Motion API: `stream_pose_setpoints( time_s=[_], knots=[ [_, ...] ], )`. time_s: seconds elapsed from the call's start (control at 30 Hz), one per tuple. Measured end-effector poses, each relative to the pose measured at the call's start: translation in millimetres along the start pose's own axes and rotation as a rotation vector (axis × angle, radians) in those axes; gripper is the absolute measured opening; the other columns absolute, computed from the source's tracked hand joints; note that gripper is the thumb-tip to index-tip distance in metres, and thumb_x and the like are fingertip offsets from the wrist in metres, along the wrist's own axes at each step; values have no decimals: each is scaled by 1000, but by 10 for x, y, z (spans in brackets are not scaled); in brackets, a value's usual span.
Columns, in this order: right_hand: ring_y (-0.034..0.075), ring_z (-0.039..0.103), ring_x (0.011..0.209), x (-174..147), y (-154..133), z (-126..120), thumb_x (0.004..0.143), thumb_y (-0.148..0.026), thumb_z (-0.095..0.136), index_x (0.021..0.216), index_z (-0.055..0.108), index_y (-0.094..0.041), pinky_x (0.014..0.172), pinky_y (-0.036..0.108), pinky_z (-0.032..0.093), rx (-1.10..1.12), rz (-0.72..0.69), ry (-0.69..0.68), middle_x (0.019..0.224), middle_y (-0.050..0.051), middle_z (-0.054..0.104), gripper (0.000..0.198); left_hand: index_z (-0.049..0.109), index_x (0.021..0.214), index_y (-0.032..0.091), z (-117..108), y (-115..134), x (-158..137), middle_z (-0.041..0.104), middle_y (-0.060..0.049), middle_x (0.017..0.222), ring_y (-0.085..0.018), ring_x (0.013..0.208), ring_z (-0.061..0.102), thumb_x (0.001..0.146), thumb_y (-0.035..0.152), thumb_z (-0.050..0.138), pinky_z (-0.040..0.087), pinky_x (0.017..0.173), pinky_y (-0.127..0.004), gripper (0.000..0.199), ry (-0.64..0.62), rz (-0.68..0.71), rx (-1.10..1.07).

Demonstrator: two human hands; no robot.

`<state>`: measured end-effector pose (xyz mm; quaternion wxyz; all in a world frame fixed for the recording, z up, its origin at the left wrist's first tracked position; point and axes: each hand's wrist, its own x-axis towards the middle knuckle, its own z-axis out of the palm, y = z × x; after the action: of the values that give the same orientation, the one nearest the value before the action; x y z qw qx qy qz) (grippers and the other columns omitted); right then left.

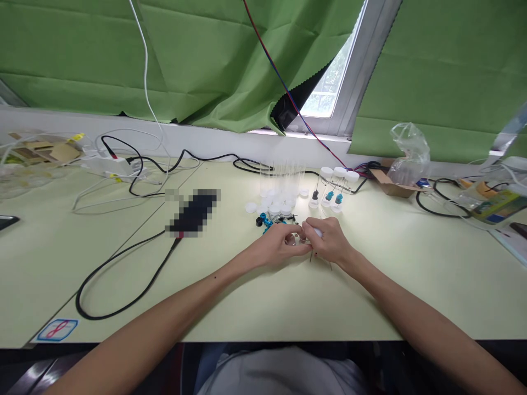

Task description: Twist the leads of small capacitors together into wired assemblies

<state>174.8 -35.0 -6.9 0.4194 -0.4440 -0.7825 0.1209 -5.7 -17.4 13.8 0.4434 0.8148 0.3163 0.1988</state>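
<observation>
My left hand [280,245] is curled round a small clear tube [291,239], which lies mostly hidden between its fingers and thumb. Pressed against its fingertips is my right hand [329,240], closed on a white cap [317,232] that shows past the thumb. Thin metal pins stick out on the table under the right hand. Just beyond the left hand lies a loose heap of blue plastic parts [265,220] with black ones [259,221] among them. Upright behind the right hand stand clear capped tubes [326,189], each with a dark or blue part inside.
Several open clear tubes [280,178] stand near the wall, with loose white caps [251,207] before them. A blurred-out dark phone-like device [195,211] with a black cable [123,315] lies left. At the back right is a small cardboard box [393,184] with a plastic bag [409,153].
</observation>
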Motion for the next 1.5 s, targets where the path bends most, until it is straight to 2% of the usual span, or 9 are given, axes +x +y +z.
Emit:
stream_pose_setpoints(
  time_s=[0.13, 0.27, 0.4, 0.6, 1.07, 1.27, 1.5],
  knots=[
    [8, 44, 44, -2, -3, 1, 91, -20, 43, 57, 45, -20, 49, 22, 36, -1, -16, -9, 50, -2, 55, 34, 65, 94, 21, -24, 19, -19, 34, 9, 48, -7, 41, 27, 88, 40, 56, 20, 42, -23, 22, -78, -48, -58],
    [7, 34, 43, -4, 1, 3, 89, -19, 43, 56, 37, -20, 46, 22, 30, -40, -43, 2, 47, -4, 43, 34, 66, 98, 19, -43, 40, -38, 38, 9, 41, -8, 33, 32, 89, 40, 54, 23, 38, -21, 25, -139, -64, -120],
    [7, 26, 44, -1, 11, -1, 88, -18, 43, 57, 30, -21, 45, 23, 25, -72, -85, 21, 47, -6, 30, 34, 66, 101, 18, -65, 63, -45, 43, 8, 40, -8, 31, 34, 90, 42, 54, 26, 35, -20, 30, -190, -80, -170],
    [8, 24, 44, -7, 24, -13, 89, -18, 42, 58, 27, -21, 46, 24, 24, -82, -104, -5, 49, -6, 26, 34, 65, 103, 17, -45, 20, -41, 47, 6, 42, -9, 31, 39, 89, 47, 55, 28, 34, -20, 34, -233, -112, -274],
    [11, 30, 41, -31, 77, -65, 94, -25, 31, 61, 35, -23, 47, 27, 27, -21, -182, -47, 46, -4, 37, 33, 65, 98, 15, -30, -7, -24, 51, 4, 56, -8, 38, 43, 81, 56, 65, 32, 35, -22, 44, -306, -201, -522],
    [13, 40, 44, -27, 15, -76, 97, -31, 22, 66, 46, -22, 49, 28, 32, 96, -68, 1, 48, -1, 49, 40, 62, 91, 16, -30, 26, -23, 51, 3, 59, -8, 39, 44, 79, 61, 65, 32, 34, -21, 46, -281, -189, -525],
    [14, 41, 44, -24, 32, -69, 97, -33, 25, 65, 48, -23, 48, 29, 32, 131, -2, 25, 48, -1, 50, 41, 63, 92, 18, -29, 61, -21, 50, 4, 58, -8, 39, 43, 78, 64, 65, 33, 34, -22, 48, -256, -207, -480]
  ],
)
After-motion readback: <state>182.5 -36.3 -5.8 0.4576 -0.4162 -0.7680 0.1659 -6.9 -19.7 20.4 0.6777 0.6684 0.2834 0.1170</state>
